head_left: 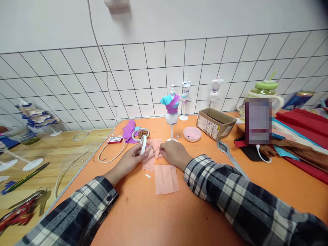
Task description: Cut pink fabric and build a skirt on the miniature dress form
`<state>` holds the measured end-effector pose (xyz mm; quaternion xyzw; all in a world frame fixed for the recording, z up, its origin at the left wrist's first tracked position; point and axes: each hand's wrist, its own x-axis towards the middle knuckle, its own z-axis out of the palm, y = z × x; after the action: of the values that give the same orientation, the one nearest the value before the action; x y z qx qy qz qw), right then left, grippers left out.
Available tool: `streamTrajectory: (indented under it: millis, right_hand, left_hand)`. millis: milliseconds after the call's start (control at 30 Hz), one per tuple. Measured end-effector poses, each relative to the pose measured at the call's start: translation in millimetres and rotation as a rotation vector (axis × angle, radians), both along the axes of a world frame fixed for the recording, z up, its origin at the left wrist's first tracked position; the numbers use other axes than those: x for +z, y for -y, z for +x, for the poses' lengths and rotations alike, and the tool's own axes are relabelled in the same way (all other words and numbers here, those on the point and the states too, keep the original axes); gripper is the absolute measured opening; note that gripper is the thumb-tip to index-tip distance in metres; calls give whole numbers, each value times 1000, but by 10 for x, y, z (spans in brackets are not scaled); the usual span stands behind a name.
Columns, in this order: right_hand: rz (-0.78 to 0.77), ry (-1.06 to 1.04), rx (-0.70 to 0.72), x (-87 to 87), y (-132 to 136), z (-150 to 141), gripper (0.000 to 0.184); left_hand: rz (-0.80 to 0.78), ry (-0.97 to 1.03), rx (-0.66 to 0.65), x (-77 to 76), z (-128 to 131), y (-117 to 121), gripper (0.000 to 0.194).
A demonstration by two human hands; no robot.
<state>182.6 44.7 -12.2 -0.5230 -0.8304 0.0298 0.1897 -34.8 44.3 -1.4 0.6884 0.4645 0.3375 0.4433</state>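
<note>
My left hand (130, 159) is closed around a roll of white tape (144, 145), held on edge above the orange table. Over pieces of pink crepe paper (148, 163), my right hand (174, 153) has its fingers bent together at the edge of one piece; the fingertips are partly hidden. A separate pink paper square (166, 180) lies flat nearer me, with a small white scrap (148, 176) to its left. Just behind my right hand stands a small white dress form (171, 118) wrapped in turquoise and purple paper.
Purple paper (130, 131) and another tape roll (137, 134) lie behind my left hand. A pink bowl (192, 134), cardboard box (215, 123) and scissors (230, 157) are to the right. A phone (258, 121) stands before a green-lidded jug (266, 85). A white cable (107, 78) hangs at left.
</note>
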Motion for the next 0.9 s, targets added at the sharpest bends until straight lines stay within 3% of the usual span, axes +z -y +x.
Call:
streamTrajectory:
  millis: [100, 167, 333, 500, 633, 900]
  right_hand:
    - [23, -68, -17, 7, -33, -8, 16]
    - [55, -101, 6, 24, -25, -39, 16]
    - [91, -75, 130, -1, 37, -117, 15]
    - [92, 12, 136, -71, -12, -29, 24]
    - [82, 36, 148, -73, -33, 14, 24]
    - [33, 13, 122, 31, 59, -115, 44]
  left_hand:
    - [117, -246, -3, -85, -4, 0, 17]
    - [172, -307, 4, -128, 5, 9, 8]
    - [225, -316, 66, -97, 48, 34, 8]
    - [248, -350, 129, 5, -3, 40, 13]
    - [179, -299, 116, 40, -50, 43, 10]
    - [129, -242, 142, -45, 48, -12, 20]
